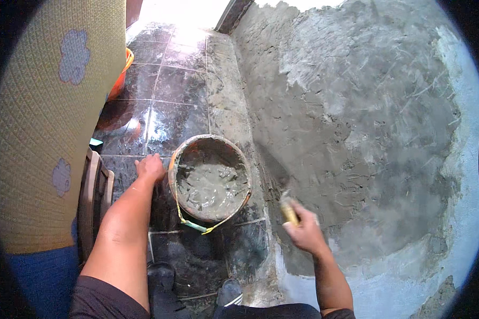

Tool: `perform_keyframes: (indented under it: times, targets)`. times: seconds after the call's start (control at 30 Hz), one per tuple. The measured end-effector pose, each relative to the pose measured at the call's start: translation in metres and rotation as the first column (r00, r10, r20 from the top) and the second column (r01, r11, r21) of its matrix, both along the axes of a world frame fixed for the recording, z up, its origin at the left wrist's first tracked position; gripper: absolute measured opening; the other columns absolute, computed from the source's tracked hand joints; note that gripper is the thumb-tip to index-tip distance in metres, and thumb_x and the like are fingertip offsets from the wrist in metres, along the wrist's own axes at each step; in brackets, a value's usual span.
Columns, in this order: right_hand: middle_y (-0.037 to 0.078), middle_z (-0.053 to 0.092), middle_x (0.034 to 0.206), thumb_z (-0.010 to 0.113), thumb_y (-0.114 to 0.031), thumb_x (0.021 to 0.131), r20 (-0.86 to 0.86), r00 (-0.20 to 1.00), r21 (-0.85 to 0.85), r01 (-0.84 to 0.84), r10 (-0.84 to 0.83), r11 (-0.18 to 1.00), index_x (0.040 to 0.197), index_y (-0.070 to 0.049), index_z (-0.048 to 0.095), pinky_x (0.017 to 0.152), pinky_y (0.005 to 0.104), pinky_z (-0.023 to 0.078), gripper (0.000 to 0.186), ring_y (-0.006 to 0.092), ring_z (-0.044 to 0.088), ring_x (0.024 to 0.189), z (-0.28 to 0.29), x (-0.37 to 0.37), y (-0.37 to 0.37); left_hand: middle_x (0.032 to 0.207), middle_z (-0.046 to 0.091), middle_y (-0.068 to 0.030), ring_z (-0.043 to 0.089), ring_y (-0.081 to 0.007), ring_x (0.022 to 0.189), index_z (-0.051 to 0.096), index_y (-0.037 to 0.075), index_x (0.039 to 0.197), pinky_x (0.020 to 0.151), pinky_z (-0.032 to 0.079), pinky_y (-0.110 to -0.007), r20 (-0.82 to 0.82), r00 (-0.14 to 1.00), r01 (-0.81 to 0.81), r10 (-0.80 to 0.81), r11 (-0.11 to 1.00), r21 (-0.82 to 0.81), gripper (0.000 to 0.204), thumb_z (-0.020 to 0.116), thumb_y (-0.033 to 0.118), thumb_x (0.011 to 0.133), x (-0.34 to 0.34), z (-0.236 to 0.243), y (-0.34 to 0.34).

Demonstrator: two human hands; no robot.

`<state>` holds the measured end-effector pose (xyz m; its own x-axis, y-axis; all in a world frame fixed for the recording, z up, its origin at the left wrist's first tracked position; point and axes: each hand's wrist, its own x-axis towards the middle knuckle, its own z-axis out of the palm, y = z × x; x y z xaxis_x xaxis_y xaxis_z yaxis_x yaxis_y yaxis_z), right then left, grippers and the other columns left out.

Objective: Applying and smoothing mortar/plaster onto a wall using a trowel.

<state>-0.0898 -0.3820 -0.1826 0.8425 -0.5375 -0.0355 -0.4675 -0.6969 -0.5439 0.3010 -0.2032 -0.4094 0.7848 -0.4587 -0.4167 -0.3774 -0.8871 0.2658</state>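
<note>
My right hand [305, 229] is wrapped round the yellowish handle of a trowel [289, 211]. Its dark blade is smeared by motion and lies at the foot of the wall, over the wet grey mortar [324, 159]; whether it touches cannot be made out. Left of it, on the floor, stands a round bucket [173, 178] partly filled with wet grey mortar [213, 186], its handle hanging down on the near side. Just left of the bucket's rim is my left hand [151, 167], thumb apart from the partly bent fingers, with nothing seen in it.
Dark, wet-looking tiles [181, 85] cover the floor. A patterned yellowish cloth-like surface [64, 133] fills the left side, with a brown plastic piece [96, 183] beside it. An orange bucket [119, 82] shows behind. My shoes [229, 292] are below the mortar bucket.
</note>
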Motion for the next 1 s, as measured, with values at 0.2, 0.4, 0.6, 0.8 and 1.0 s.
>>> perform_keyframes:
  times: [0.2, 0.4, 0.6, 0.8, 1.0]
  targets:
    - [0.017, 0.064, 0.107, 0.067, -0.019, 0.082, -0.489, 0.861, -0.29, -0.313, 0.141, 0.904, 0.134, -0.012, 0.057, 0.084, 0.0458, 0.054, 0.053, 0.0369, 0.064, 0.098, -0.007, 0.044, 0.008, 0.131, 0.062, -0.0119, 0.059, -0.0304, 0.124, 0.06, 0.013, 0.129, 0.111, 0.034, -0.056, -0.02, 1.0, -0.012, 0.012, 1.0, 0.008, 0.042, 0.058, 0.024, 0.088, 0.001, 0.007, -0.008]
    - [0.007, 0.062, 0.093, 0.054, -0.016, 0.088, -0.522, 0.826, -0.617, -0.538, 0.214, 0.574, 0.121, -0.018, 0.067, 0.068, 0.0415, 0.054, 0.035, 0.0253, 0.065, 0.079, -0.026, 0.071, -0.015, 0.133, 0.061, -0.0118, 0.055, -0.0298, 0.128, 0.057, 0.012, 0.134, 0.112, 0.032, -0.056, -0.008, 1.0, -0.029, 0.029, 0.999, -0.032, 0.046, 0.056, 0.025, 0.089, -0.002, -0.002, -0.008]
    - [0.004, 0.06, 0.093, 0.056, -0.019, 0.088, -0.651, 0.703, -0.6, -0.707, 0.285, 0.374, 0.119, -0.015, 0.068, 0.076, 0.0362, 0.047, 0.033, 0.0213, 0.06, 0.086, -0.046, 0.079, -0.017, 0.139, 0.056, -0.0143, 0.052, -0.0325, 0.131, 0.053, 0.012, 0.138, 0.114, 0.029, -0.057, -0.087, 0.996, 0.002, -0.002, 1.0, 0.001, 0.051, 0.055, 0.025, 0.089, -0.002, 0.01, -0.008]
    - [0.002, 0.063, 0.096, 0.056, -0.018, 0.086, -0.57, 0.767, -0.599, -0.634, 0.296, 0.489, 0.117, -0.019, 0.069, 0.075, 0.036, 0.049, 0.033, 0.0211, 0.063, 0.082, -0.045, 0.081, 0.0, 0.134, 0.059, -0.0147, 0.055, -0.0329, 0.128, 0.057, 0.012, 0.132, 0.112, 0.031, -0.057, -0.046, 0.999, -0.024, 0.023, 0.999, -0.034, 0.048, 0.058, 0.025, 0.086, 0.001, -0.002, -0.007]
    - [0.002, 0.061, 0.089, 0.054, -0.014, 0.087, -0.487, 0.807, -0.6, -0.587, 0.334, 0.544, 0.12, -0.024, 0.068, 0.075, 0.0357, 0.049, 0.038, 0.0199, 0.063, 0.083, -0.05, 0.102, 0.024, 0.128, 0.064, -0.0129, 0.06, -0.0319, 0.122, 0.062, 0.012, 0.125, 0.109, 0.034, -0.056, -0.009, 1.0, -0.011, 0.011, 1.0, -0.024, 0.038, 0.056, 0.021, 0.089, -0.004, 0.004, -0.006]
